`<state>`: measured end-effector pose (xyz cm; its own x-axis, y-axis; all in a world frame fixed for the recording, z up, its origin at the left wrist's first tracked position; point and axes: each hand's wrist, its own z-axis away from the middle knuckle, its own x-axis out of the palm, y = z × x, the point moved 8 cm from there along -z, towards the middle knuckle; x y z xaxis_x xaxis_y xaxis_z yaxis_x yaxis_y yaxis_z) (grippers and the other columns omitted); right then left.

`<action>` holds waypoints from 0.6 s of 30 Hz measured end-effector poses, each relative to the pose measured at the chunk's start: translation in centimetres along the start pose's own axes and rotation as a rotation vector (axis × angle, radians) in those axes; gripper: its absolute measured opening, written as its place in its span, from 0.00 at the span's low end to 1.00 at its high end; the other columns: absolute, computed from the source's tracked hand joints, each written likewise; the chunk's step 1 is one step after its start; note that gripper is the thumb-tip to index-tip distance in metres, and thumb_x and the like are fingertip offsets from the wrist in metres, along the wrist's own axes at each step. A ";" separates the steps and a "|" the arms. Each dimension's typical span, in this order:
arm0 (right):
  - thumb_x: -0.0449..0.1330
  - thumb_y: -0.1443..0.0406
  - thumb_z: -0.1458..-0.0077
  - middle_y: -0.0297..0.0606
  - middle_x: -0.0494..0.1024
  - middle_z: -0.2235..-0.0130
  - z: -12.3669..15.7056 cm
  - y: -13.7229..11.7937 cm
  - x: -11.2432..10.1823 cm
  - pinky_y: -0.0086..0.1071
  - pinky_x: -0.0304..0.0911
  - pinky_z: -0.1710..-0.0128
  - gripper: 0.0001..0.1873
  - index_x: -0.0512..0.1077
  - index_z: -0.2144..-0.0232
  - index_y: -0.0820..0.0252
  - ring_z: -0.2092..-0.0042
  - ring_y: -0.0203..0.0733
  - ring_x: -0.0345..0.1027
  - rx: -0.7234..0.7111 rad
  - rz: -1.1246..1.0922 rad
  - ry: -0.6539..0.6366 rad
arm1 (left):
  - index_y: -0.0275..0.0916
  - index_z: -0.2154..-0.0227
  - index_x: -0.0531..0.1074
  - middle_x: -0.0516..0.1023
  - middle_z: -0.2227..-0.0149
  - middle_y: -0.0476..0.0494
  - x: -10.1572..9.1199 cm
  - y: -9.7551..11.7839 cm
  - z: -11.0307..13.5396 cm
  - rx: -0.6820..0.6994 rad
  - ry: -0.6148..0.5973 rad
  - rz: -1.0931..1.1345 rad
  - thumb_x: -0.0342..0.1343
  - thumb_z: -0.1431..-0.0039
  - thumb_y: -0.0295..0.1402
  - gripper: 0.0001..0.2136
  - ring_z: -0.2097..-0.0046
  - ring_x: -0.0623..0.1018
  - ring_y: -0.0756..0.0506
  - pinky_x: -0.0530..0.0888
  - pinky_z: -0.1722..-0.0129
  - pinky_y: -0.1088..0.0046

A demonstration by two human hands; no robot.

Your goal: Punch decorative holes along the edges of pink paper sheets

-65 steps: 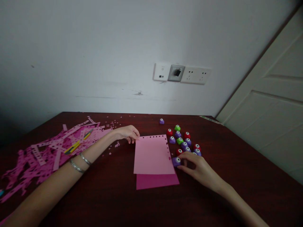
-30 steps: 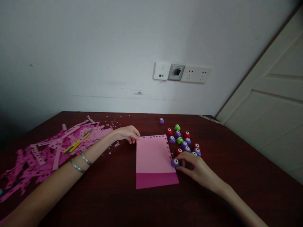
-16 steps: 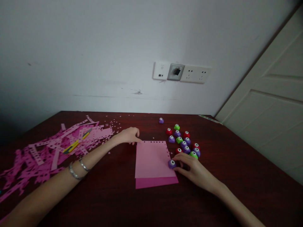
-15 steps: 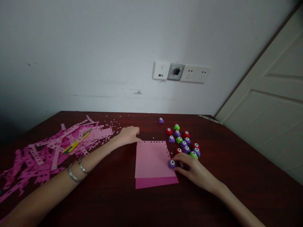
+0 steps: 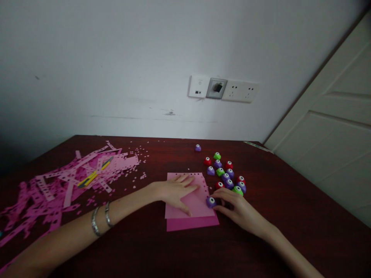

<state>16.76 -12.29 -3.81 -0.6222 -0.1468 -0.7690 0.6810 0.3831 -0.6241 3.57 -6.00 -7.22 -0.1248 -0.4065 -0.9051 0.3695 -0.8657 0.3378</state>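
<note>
A light pink sheet of paper (image 5: 174, 210), with small punched holes along its top and right edges, lies over a darker pink sheet (image 5: 193, 224). My left hand (image 5: 178, 192) rests on the light sheet, fingers spread. At the sheet's right edge, a purple paper punch (image 5: 211, 202) with a white, dark-centred button sits in the fingers of my right hand (image 5: 233, 204). How far the paper reaches into the punch is hidden. Just beyond that hand stand several more punches: purple (image 5: 210, 170), red (image 5: 207, 161) and green (image 5: 238, 190).
Cut pink strips (image 5: 69, 189) with punched holes heap up on the left, a yellow cutter knife (image 5: 91, 178) on top. Tiny pink punched bits (image 5: 140, 150) are scattered nearby. One purple punch (image 5: 198, 148) stands apart at the back. Behind the dark table is a wall with sockets (image 5: 240, 91).
My left hand has moved right and nearer, from the sheet's top left corner onto its middle, and its fingers have spread. My right hand and the purple punch have stayed at the right edge.
</note>
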 end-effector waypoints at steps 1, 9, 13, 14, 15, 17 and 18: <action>0.55 0.65 0.44 0.38 0.71 0.57 0.0 0.0 0.0 0.35 0.64 0.56 0.10 0.70 0.58 0.55 0.59 0.39 0.66 -0.004 0.002 -0.002 | 0.39 0.38 0.39 0.31 0.36 0.37 0.1 0.0 0.0 -0.009 -0.002 0.002 0.51 0.53 0.54 0.44 0.37 0.34 0.33 0.42 0.42 0.51; 0.56 0.66 0.45 0.38 0.71 0.56 0.0 -0.2 -0.1 0.34 0.64 0.55 0.11 0.70 0.58 0.55 0.58 0.39 0.67 -0.004 0.021 -0.015 | 0.37 0.38 0.40 0.33 0.36 0.36 0.1 0.0 0.1 -0.078 0.008 0.013 0.52 0.53 0.53 0.44 0.38 0.37 0.31 0.43 0.42 0.51; 0.56 0.66 0.45 0.38 0.72 0.56 0.0 -0.3 0.0 0.35 0.64 0.55 0.11 0.70 0.58 0.55 0.57 0.40 0.67 -0.011 0.027 -0.010 | 0.36 0.38 0.40 0.33 0.36 0.36 0.0 0.2 0.1 -0.087 -0.004 0.004 0.50 0.52 0.54 0.44 0.37 0.36 0.32 0.43 0.42 0.52; 0.56 0.66 0.45 0.38 0.72 0.56 0.0 -0.2 0.0 0.35 0.64 0.55 0.11 0.70 0.58 0.55 0.57 0.40 0.67 -0.014 0.028 -0.009 | 0.35 0.38 0.40 0.33 0.36 0.35 0.0 0.2 0.1 -0.087 -0.004 0.001 0.50 0.52 0.54 0.44 0.37 0.36 0.32 0.43 0.42 0.52; 0.56 0.66 0.45 0.38 0.72 0.56 0.0 -0.2 0.0 0.35 0.64 0.55 0.11 0.70 0.58 0.55 0.57 0.40 0.67 -0.017 0.028 -0.009 | 0.35 0.38 0.40 0.33 0.36 0.35 0.1 0.2 0.1 -0.086 -0.003 -0.003 0.50 0.52 0.54 0.44 0.37 0.36 0.32 0.43 0.42 0.52; 0.56 0.66 0.45 0.38 0.71 0.56 0.0 -0.2 0.0 0.35 0.64 0.54 0.11 0.70 0.57 0.55 0.56 0.40 0.67 -0.020 0.031 -0.011 | 0.36 0.38 0.40 0.33 0.36 0.36 0.2 0.1 0.1 -0.083 0.001 -0.011 0.50 0.52 0.53 0.43 0.37 0.36 0.33 0.43 0.42 0.52; 0.56 0.66 0.45 0.38 0.71 0.56 0.0 -0.2 0.0 0.35 0.63 0.54 0.11 0.69 0.57 0.55 0.56 0.40 0.66 -0.021 0.034 -0.010 | 0.36 0.38 0.39 0.33 0.36 0.37 0.3 0.0 0.1 -0.082 0.000 -0.016 0.50 0.52 0.53 0.43 0.37 0.36 0.33 0.43 0.41 0.52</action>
<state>16.64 -12.39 -3.72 -0.5949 -0.1430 -0.7909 0.6932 0.4069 -0.5950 3.49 -6.15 -7.43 -0.1311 -0.3932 -0.9101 0.4413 -0.8452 0.3016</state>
